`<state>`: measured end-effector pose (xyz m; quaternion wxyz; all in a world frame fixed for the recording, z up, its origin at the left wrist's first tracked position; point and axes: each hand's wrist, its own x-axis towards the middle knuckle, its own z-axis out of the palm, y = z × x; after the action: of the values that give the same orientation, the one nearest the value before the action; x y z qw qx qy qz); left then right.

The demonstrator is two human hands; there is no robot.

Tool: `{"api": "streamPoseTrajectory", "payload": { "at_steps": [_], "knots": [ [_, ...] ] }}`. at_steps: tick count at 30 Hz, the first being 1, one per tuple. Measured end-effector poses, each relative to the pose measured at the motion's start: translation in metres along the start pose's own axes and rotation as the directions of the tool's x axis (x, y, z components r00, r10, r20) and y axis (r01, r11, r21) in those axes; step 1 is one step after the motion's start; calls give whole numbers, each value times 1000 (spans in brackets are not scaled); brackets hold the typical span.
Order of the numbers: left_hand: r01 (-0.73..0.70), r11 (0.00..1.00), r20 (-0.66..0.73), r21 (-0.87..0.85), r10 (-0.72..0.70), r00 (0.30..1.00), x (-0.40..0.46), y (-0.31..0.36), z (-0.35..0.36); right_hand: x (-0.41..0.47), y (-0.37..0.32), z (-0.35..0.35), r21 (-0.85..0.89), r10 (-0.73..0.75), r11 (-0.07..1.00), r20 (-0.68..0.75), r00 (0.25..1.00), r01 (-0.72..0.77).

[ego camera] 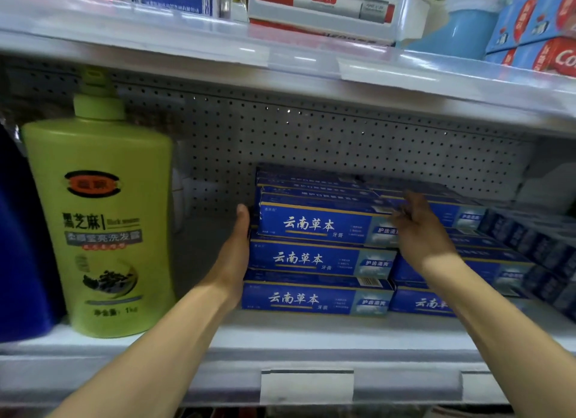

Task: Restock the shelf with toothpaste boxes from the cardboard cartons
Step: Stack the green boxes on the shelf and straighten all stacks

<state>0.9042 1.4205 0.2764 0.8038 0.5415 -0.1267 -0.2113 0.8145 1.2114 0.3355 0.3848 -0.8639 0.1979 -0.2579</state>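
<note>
**Squaring the toothpaste stack, slip risk on the top row**

Both hands are on the stack of blue toothpaste boxes (314,255), centre to right of frame, on the middle shelf (280,336).

- Left hand (238,246): fingers straight, flat against the left end of the stack, pressing or steadying. Holds nothing.
- Right hand (419,227): laid over the right end of the top front box (318,224). Fingers look loosely spread, not clamped, but motion blur there means I can't call the contact for sure.
- Stack: three boxes high in the front left column, more rows behind, a second column (486,271) to the right partly hidden by the right arm.
- No cartons in view.

Step, as I read it: aligning boxes already placed, not carrying a new one.

Risks:
- Top front box looks skewed against the ones under it. A left-hand push without the right hand backing it could slide it off the front edge.
- Pushing too hard from the left shoves the column into the right one and knocks that row crooked.
- Green shampoo bottle (99,224) stands at the left of frame, near the left forearm; pulling the arm back wide could tip it.
- Darker boxes (530,246) at the right edge sit angled, so a bump from the right arm could shift them.
</note>
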Motion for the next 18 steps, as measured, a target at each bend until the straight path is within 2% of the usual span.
{"api": "streamPoseTrajectory", "payload": {
  "at_steps": [3,7,10,11,13,15,16,18],
  "knots": [
    [-44,999,38,9,44,998,-3,1,2,1,0,-2,112,54,992,34,998,-58],
    [-46,996,29,78,44,999,-6,3,3,-4,-5,2,119,44,991,66,997,-52],
    [-58,991,3,118,58,998,-8,4,3,-3,-6,4,82,40,996,11,999,-41],
    [-61,990,-16,124,63,998,-9,4,3,-4,-5,5,18,11,1000,-44,999,-11],
    [-61,982,-64,181,74,995,-13,3,2,-15,-2,8,-188,-161,973,-129,978,135],
    [-54,944,-86,326,86,993,-16,0,-3,-30,0,16,-400,-341,867,-44,939,296],
    [-76,917,-63,392,109,992,-18,-2,-5,-34,1,21,-484,-380,804,28,925,345],
    [-148,874,44,462,144,989,-22,-7,-10,-36,2,27,-609,-341,707,151,928,359]
  ]
}}
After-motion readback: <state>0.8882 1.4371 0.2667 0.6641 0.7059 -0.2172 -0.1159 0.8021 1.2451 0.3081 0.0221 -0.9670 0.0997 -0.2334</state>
